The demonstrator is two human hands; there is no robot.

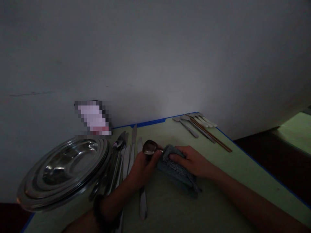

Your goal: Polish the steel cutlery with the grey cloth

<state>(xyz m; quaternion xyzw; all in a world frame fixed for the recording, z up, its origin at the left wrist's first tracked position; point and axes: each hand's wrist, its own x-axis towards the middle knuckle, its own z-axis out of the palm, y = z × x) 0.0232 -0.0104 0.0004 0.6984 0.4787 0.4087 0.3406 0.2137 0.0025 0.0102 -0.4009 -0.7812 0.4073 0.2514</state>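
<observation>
My left hand point(143, 166) is closed around a metal spoon point(150, 147), whose bowl sticks up above my fingers. My right hand point(191, 160) grips a grey-blue cloth point(178, 173) and presses it against the spoon's handle, which the cloth hides. Both hands meet over the pale green table point(218, 181). A dark band is on my left wrist.
Stacked steel compartment plates point(65, 168) sit at the left. Several knives and spoons point(126, 152) lie beside them, one knife point(143, 202) under my left forearm. More spoons and chopsticks point(201, 126) lie at the far right corner. A wall stands close behind the blue-edged table.
</observation>
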